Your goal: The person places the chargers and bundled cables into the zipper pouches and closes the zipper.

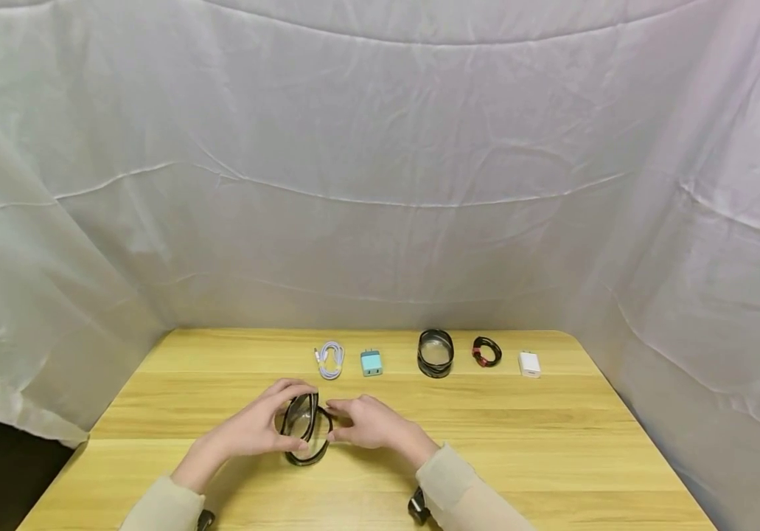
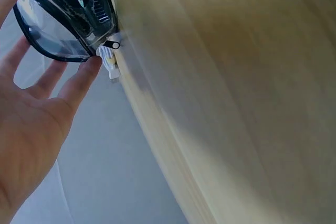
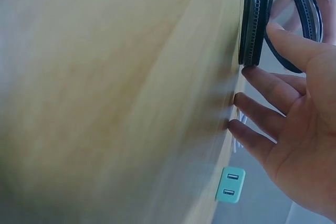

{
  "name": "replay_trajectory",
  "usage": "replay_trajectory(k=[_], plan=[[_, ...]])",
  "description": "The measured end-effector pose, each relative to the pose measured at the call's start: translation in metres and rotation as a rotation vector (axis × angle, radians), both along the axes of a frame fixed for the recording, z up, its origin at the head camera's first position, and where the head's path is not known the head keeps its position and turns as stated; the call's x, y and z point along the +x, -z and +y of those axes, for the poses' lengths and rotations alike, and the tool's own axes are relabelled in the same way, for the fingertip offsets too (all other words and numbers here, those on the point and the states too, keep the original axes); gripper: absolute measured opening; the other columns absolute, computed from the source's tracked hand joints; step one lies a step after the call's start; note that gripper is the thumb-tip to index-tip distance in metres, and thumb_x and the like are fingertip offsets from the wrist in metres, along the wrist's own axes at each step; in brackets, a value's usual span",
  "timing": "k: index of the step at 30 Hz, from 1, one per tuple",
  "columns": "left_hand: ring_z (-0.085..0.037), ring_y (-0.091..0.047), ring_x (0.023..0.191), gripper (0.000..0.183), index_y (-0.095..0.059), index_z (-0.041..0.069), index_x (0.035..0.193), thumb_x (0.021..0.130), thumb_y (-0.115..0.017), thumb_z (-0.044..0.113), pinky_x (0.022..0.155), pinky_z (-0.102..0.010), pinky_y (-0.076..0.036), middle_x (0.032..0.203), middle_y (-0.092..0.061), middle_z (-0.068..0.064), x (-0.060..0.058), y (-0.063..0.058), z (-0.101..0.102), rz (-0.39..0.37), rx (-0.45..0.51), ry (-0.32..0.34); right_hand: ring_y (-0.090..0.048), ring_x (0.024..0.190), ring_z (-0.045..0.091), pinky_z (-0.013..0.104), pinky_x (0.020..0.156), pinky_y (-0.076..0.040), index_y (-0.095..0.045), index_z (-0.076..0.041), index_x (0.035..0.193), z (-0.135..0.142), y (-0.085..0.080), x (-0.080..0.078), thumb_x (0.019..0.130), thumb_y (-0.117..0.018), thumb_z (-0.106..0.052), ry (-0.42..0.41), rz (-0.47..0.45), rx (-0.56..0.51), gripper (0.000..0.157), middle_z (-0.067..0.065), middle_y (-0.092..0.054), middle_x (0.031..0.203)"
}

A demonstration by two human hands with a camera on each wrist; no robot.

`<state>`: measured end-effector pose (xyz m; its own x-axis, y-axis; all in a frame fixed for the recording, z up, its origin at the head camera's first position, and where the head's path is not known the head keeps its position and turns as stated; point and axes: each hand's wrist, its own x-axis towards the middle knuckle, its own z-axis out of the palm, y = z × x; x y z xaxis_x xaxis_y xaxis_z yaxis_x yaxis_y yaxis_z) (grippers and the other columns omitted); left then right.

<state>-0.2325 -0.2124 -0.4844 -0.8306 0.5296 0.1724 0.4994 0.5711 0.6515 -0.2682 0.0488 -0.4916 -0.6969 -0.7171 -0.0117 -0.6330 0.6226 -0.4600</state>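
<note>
A small clear zippered pouch (image 1: 307, 460) with black trim is on the table, its flap raised from its base. My left hand (image 1: 256, 425) grips the raised flap between thumb and fingers at the left. At the opposite side, the thumb and index finger of my right hand (image 1: 376, 424) pinch the edge of the base. A black zipper pull (image 2: 112, 44) hangs from the pouch in the left wrist view. The right hand's other fingers are spread close to the tabletop in the right wrist view.
Along the back of the wooden table (image 1: 552, 442) lie a coiled pale-purple cable (image 1: 322, 366), a teal charger (image 1: 371, 363), another black-trimmed clear pouch (image 1: 436, 372), a coiled black cable (image 1: 497, 352) with a red tie and a white charger (image 1: 529, 364). Grey cloth (image 1: 380, 147) hangs behind.
</note>
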Motion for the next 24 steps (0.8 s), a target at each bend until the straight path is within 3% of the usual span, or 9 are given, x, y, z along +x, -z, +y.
replay_trajectory(k=[4,10,18,24], plan=[[-0.049,-0.044,0.139,0.076,-0.05,0.03,0.152,0.086,-0.086,0.042,0.102,-0.076,-0.043,0.158,-0.039,-0.021,0.0027,0.0019,-0.0016,0.033,-0.002,0.005,-0.059,0.134,0.02,0.033,0.115,-0.045,-0.051,-0.004,0.152,0.0002,0.0006,-0.0004,0.098,-0.072,-0.039,0.001,-0.006,0.001,0.067,0.001,-0.064,0.142],[-0.052,-0.041,0.142,0.071,-0.052,0.037,0.15,0.086,-0.085,0.041,0.101,-0.079,-0.04,0.162,-0.036,-0.019,0.007,0.0031,-0.0015,0.052,-0.007,-0.013,-0.058,0.135,0.02,0.033,0.115,-0.044,-0.051,-0.004,0.152,0.0003,0.001,-0.0013,0.099,-0.071,-0.039,-0.002,-0.015,0.0,0.066,0.0,-0.064,0.142],[-0.047,-0.042,0.143,0.077,-0.05,0.019,0.145,0.08,-0.091,0.024,0.108,-0.063,-0.045,0.159,-0.039,-0.02,0.0082,0.0047,-0.0029,-0.025,0.132,-0.015,-0.057,0.136,0.019,0.033,0.116,-0.043,-0.05,-0.005,0.153,0.0001,0.0004,-0.0011,0.1,-0.07,-0.039,0.002,-0.032,-0.003,0.066,-0.001,-0.064,0.142],[-0.045,-0.042,0.143,0.076,-0.053,0.018,0.143,0.078,-0.092,0.026,0.108,-0.062,-0.045,0.157,-0.042,-0.018,0.01,0.0062,-0.0051,0.0,0.145,-0.013,-0.058,0.134,0.02,0.034,0.115,-0.044,-0.05,-0.004,0.152,0.0013,0.0006,-0.0018,0.1,-0.071,-0.038,-0.009,-0.031,-0.029,0.066,0.0,-0.065,0.141]])
